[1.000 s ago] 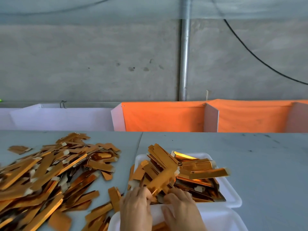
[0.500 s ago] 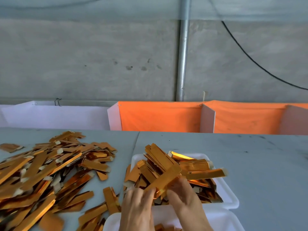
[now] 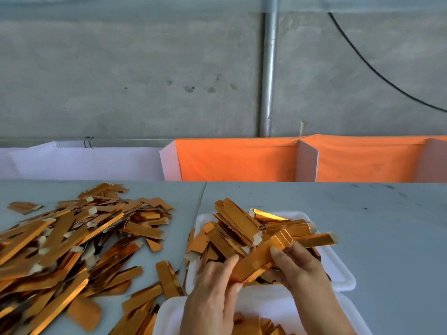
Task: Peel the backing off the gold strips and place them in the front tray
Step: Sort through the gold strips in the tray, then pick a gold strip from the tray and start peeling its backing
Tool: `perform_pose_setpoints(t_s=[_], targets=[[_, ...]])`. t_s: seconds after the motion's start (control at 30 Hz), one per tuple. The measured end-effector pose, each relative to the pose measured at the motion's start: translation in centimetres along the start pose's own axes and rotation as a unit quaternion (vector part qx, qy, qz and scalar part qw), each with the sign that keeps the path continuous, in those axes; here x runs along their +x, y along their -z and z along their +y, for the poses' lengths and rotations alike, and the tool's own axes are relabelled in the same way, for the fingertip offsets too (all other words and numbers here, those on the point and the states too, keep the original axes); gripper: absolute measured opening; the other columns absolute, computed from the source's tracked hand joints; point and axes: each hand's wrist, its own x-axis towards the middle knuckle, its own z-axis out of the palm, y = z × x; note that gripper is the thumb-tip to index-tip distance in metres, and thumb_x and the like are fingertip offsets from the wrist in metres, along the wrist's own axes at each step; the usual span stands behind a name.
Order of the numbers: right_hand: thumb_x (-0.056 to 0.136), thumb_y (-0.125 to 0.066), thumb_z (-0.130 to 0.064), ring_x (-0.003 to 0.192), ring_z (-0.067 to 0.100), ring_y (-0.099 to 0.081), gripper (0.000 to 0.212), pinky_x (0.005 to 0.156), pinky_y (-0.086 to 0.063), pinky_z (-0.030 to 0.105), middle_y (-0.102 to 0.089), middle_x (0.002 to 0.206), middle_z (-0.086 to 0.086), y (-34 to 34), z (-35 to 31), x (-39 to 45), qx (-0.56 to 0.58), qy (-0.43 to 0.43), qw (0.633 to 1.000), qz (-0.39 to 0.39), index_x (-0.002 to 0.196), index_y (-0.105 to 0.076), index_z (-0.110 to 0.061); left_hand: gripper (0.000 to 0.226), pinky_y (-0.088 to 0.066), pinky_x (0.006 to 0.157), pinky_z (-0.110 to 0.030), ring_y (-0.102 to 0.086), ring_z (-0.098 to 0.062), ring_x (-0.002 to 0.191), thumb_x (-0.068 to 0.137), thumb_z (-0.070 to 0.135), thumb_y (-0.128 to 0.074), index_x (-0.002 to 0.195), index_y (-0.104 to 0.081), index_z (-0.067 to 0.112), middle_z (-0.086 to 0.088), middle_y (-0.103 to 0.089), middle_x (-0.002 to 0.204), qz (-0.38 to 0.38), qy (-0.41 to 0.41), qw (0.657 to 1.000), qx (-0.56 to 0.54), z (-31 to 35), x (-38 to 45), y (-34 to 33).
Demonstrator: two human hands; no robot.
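Observation:
Both hands hold one gold strip (image 3: 260,258) slanted above the two white trays. My left hand (image 3: 212,296) pinches its lower end, and my right hand (image 3: 298,267) grips its upper part with the thumb on top. Behind the hands, the far white tray (image 3: 338,269) is heaped with gold strips (image 3: 244,226). The near white tray (image 3: 169,315) lies at the bottom edge under my wrists, with a few gold pieces (image 3: 256,326) inside. I cannot tell whether any backing has come loose from the held strip.
A big loose heap of gold strips (image 3: 67,247) covers the grey table (image 3: 387,226) on the left. At the table's back stand white (image 3: 84,163) and orange (image 3: 237,160) partition panels. A concrete wall with a metal pipe (image 3: 268,73) rises behind.
My hands have lifted one gold strip out of the far tray's heap. The right hand has slid up along it, and the strip now sits higher between both hands.

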Motion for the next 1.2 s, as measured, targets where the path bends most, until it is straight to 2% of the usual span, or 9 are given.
perform_pose_setpoints(t_s=[0.13, 0.33, 0.43, 0.5, 0.7, 0.87, 0.93, 1.03, 1.2], targets=[[0.09, -0.059, -0.006, 0.08, 0.024, -0.072, 0.016, 0.063, -0.057, 0.025, -0.073, 0.081, 0.014, 0.5, -0.6, -0.1, -0.006, 0.021, 1.0, -0.022, 0.084, -0.071, -0.015, 0.034, -0.032, 0.07, -0.001, -0.04, 0.01, 0.088, 0.096, 0.035, -0.045, 0.128, -0.04, 0.046, 0.029, -0.033, 0.098, -0.006, -0.002, 1.0, -0.012, 0.3, -0.1, 0.0], [0.09, -0.061, -0.011, 0.079, 0.027, -0.072, 0.021, 0.073, -0.06, 0.038, -0.07, 0.078, 0.017, 0.3, -1.1, -0.2, -0.061, 0.046, 0.996, -0.041, 0.079, -0.072, -0.025, 0.023, -0.043, 0.071, -0.012, -0.052, 0.0, 0.081, 0.092, 0.046, -0.048, 0.111, -0.06, 0.04, 0.022, -0.052, 0.087, -0.026, 0.041, 0.997, -0.061, 1.0, 0.2, 0.0], [0.089, -0.063, -0.009, 0.08, 0.036, -0.069, 0.017, 0.071, -0.06, 0.039, -0.064, 0.079, 0.026, 0.1, -1.2, -0.3, -0.075, 0.049, 0.995, -0.054, 0.08, -0.072, -0.021, 0.026, -0.045, 0.079, -0.015, -0.054, -0.002, 0.092, 0.091, 0.045, -0.052, 0.116, -0.057, 0.041, 0.019, -0.057, 0.093, -0.053, 0.063, 0.992, -0.091, 2.5, 1.0, 0.5], [0.087, -0.064, -0.009, 0.078, 0.034, -0.069, 0.013, 0.067, -0.059, 0.034, -0.066, 0.08, 0.024, 0.0, -1.4, -0.6, -0.06, 0.042, 0.995, -0.062, 0.083, -0.073, -0.019, 0.03, -0.044, 0.073, -0.013, -0.055, -0.004, 0.092, 0.092, 0.037, -0.054, 0.122, -0.053, 0.041, 0.016, -0.059, 0.095, -0.079, 0.086, 0.985, -0.125, 3.4, 1.5, 0.7], [0.081, -0.059, -0.035, 0.083, 0.019, -0.071, 0.026, 0.064, -0.055, 0.022, -0.074, 0.088, 0.01, 1.4, -3.0, -0.8, -0.04, -0.002, 0.994, -0.101, 0.099, -0.075, -0.024, 0.019, -0.051, 0.081, -0.021, -0.062, -0.001, 0.087, 0.095, 0.033, -0.05, 0.094, -0.058, 0.049, 0.011, -0.067, 0.094, -0.158, 0.162, 0.936, -0.27, 3.9, 2.0, 1.7], [0.073, -0.063, -0.038, 0.074, 0.013, -0.066, 0.035, 0.058, -0.05, 0.017, -0.074, 0.096, 0.0, 2.3, -4.2, -0.5, -0.036, 0.003, 0.989, -0.145, 0.107, -0.072, -0.037, 0.01, -0.047, 0.086, -0.015, -0.058, 0.006, 0.095, 0.085, 0.06, -0.052, 0.095, -0.055, 0.061, 0.02, -0.066, 0.1, -0.162, 0.18, 0.927, -0.286, 3.4, 1.0, 1.3], [0.073, -0.064, -0.033, 0.072, 0.012, -0.064, 0.036, 0.058, -0.049, 0.018, -0.073, 0.099, 0.0, 2.5, -3.9, -0.6, -0.023, 0.015, 0.987, -0.155, 0.108, -0.072, -0.031, 0.026, -0.044, 0.09, -0.016, -0.056, 0.008, 0.099, 0.072, 0.076, -0.049, 0.097, -0.05, 0.069, 0.023, -0.064, 0.103, -0.166, 0.166, 0.935, -0.267, 3.1, 0.6, 1.1], [0.078, -0.061, -0.024, 0.071, 0.015, -0.065, 0.03, 0.058, -0.05, 0.019, -0.071, 0.088, 0.009, 2.3, -3.1, -0.7, 0.006, 0.018, 0.987, -0.159, 0.105, -0.074, -0.022, 0.053, -0.041, 0.088, -0.013, -0.052, 0.011, 0.104, 0.069, 0.08, -0.044, 0.119, -0.047, 0.062, 0.024, -0.06, 0.109, -0.158, 0.143, 0.947, -0.242, 2.5, 0.8, 1.1], [0.084, -0.055, -0.025, 0.07, 0.014, -0.063, 0.03, 0.057, -0.048, 0.02, -0.068, 0.077, 0.011, 2.3, -2.5, -0.3, -0.022, 0.024, 0.989, -0.147, 0.108, -0.072, -0.028, 0.023, -0.043, 0.073, -0.006, -0.054, 0.017, 0.089, 0.074, 0.074, -0.047, 0.096, -0.053, 0.072, 0.033, -0.062, 0.089, -0.174, 0.122, 0.937, -0.279, 2.1, 1.6, 1.2]])
